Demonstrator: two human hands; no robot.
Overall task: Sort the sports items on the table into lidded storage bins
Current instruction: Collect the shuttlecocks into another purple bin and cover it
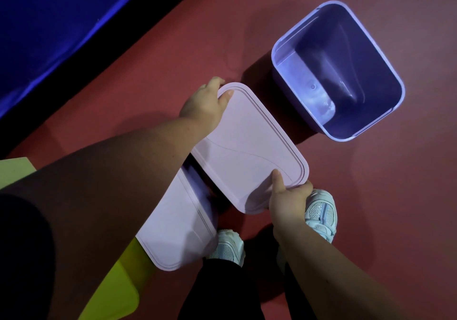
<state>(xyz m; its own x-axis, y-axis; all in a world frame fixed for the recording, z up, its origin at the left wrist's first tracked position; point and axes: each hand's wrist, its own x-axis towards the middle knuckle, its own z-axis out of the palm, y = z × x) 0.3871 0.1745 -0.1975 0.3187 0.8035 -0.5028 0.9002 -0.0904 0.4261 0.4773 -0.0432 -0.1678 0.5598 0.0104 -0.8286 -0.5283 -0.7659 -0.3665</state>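
Note:
I hold a flat pale lilac lid (249, 146) level above the red floor. My left hand (205, 104) grips its far corner, and my right hand (288, 196) grips its near corner with the thumb on top. An open purple bin (338, 72) stands empty on the floor at the upper right, apart from the lid. Below my left forearm sits a second lilac bin (180, 223) with its own lid on; a dark gap shows at its far end. No sports items are in view.
The red floor (371, 196) spreads to the right. A dark blue table edge (49, 35) runs diagonally at the upper left. My white sneakers (321, 213) stand just below the held lid. A yellow-green sleeve (116, 290) shows at the lower left.

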